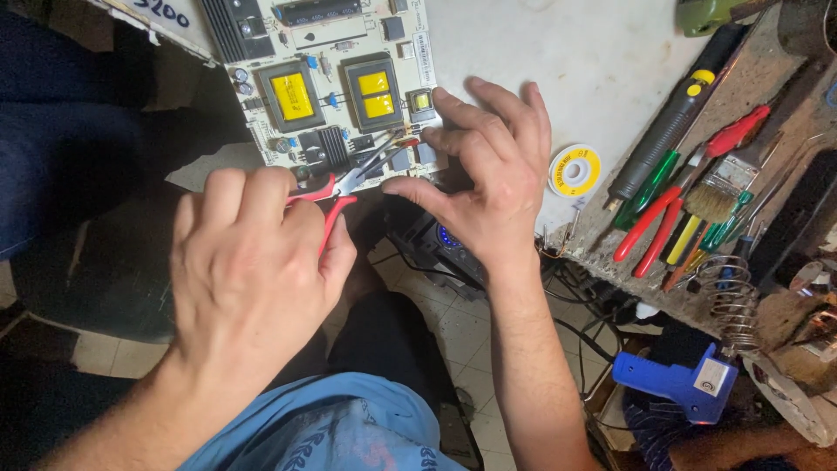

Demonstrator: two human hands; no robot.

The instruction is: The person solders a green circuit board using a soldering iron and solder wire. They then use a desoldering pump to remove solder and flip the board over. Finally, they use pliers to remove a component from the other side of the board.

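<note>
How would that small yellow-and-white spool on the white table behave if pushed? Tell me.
The spool lies flat on its round face on the white table, so it would probably slide rather than roll. It looks small and thin, so likely light and easily knocked. Stood on edge, its disc shape would probably roll towards the tools beside it.

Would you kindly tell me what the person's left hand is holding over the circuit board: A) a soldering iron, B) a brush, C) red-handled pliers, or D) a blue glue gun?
C: the left hand grips red-handled pliers, their tips reaching onto the circuit board beside the right hand.
</note>
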